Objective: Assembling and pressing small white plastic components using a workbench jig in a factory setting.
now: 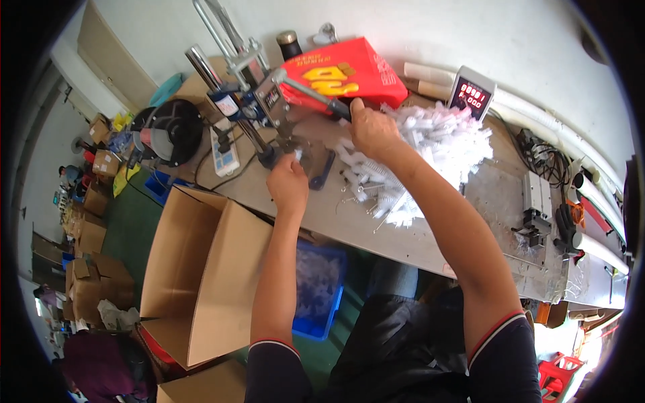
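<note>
Head view: right hand fingers clamped on press lever handle; left hand fingers pinched on small white part at press base, beside white parts pile on bench.

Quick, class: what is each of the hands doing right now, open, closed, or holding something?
Left hand: closed on a small white part at the base of the press.
Right hand: closed around the press lever handle.
</note>
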The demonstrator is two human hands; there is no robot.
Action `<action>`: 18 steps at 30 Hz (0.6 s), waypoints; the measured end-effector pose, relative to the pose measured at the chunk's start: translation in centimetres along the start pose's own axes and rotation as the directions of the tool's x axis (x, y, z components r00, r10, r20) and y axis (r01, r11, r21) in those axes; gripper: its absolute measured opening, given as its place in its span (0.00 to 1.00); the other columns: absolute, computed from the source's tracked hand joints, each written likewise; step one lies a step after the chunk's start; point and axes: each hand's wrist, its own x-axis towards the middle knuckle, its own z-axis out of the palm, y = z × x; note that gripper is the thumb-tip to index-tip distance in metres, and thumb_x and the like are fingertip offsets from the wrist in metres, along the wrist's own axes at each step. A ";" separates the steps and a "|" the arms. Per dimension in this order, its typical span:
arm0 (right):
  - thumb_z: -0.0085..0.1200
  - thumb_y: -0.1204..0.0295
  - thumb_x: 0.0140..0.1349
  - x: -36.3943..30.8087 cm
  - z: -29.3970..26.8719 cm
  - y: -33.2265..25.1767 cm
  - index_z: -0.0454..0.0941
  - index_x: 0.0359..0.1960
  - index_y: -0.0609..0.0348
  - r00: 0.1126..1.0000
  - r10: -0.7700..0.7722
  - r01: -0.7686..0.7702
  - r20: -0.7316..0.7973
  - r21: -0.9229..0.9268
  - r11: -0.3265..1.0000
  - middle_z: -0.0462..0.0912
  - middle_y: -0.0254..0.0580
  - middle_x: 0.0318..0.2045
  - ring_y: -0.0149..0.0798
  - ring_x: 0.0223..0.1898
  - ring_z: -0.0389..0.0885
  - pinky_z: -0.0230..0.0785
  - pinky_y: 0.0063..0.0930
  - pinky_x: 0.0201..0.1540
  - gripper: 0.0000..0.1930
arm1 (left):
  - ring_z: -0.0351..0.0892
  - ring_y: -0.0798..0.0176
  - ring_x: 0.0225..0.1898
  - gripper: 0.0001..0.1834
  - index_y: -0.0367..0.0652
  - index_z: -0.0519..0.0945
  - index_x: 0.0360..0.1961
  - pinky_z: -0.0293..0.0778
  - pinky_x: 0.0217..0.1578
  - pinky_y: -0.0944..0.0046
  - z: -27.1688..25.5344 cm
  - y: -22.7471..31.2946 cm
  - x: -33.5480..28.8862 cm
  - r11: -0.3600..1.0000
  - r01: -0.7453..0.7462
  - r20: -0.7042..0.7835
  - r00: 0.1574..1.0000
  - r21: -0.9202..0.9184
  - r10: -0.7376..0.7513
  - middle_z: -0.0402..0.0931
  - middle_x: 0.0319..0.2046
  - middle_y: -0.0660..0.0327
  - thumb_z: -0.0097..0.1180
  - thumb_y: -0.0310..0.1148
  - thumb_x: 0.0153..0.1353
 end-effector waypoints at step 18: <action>0.57 0.72 0.67 -7.4 -13.8 -1.6 0.68 0.66 0.50 0.830 -0.147 0.317 -0.537 0.239 0.918 0.86 0.43 0.43 0.47 0.32 0.86 0.78 0.43 0.38 0.25 | 0.80 0.46 0.54 0.17 0.44 0.84 0.48 0.71 0.58 0.45 -24.2 -16.4 -4.5 0.669 0.179 -0.260 0.965 0.721 0.022 0.82 0.50 0.52 0.59 0.37 0.60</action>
